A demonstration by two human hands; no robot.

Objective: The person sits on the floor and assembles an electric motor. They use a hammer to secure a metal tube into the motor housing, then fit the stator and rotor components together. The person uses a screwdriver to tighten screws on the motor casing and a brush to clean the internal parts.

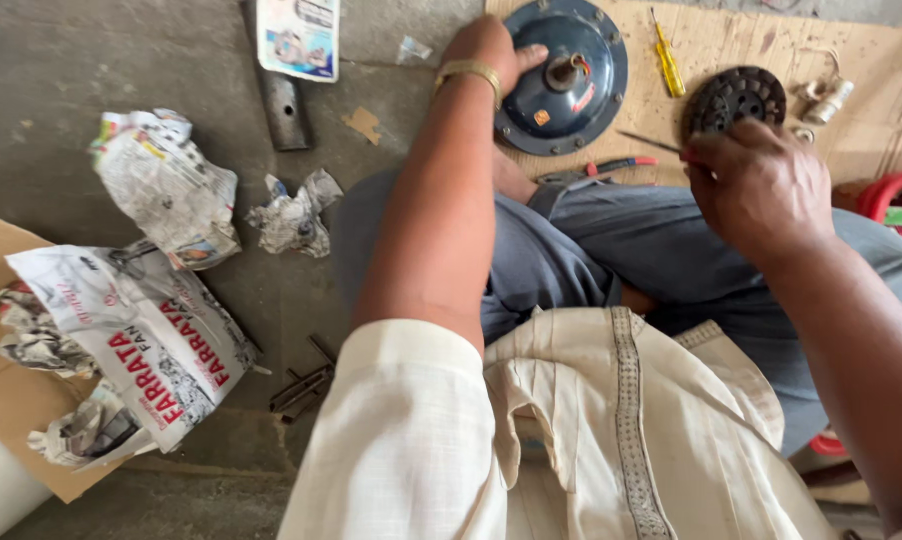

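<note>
I sit on the floor. My left hand (491, 52), with a gold bangle at the wrist, rests on the rim of a round dark blue motor housing (571, 85) that has a short shaft at its centre. My right hand (756, 185) is closed around a thin tool with a red handle whose metal shaft (646, 141) points left toward the housing. Just beyond that hand lies a round black toothed metal part (736, 97). All of this sits on a sheet of brown cardboard (731, 40).
A yellow screwdriver (667, 62) and red-handled pliers (596, 170) lie on the cardboard, small fittings (826, 98) at far right. Crumpled newspaper (166, 185), a printed bag (151, 340), a metal bar (283, 105) and small rods (301, 388) lie on the concrete at left.
</note>
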